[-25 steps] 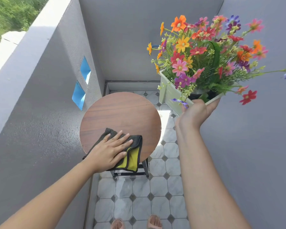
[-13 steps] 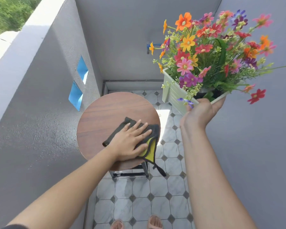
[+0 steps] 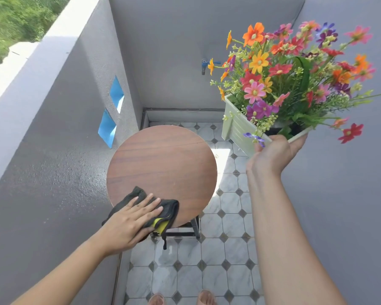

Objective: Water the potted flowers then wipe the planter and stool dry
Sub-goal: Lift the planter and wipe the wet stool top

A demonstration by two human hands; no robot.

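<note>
Now my left hand (image 3: 130, 225), flat on the cloth (image 3: 167, 211), has swept back to the stool (image 3: 163, 170)'s near edge, still drying it, while my right hand (image 3: 273, 155) grips the planter (image 3: 235, 126) aloft.

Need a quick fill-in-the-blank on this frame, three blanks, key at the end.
1. The left hand presses a dark cloth onto the round ____ stool top.
2. The right hand holds the planter ____ the stool, not on it.
3. The tap on the back wall is ____ in colour.

Missing words: wooden; off; blue
</note>
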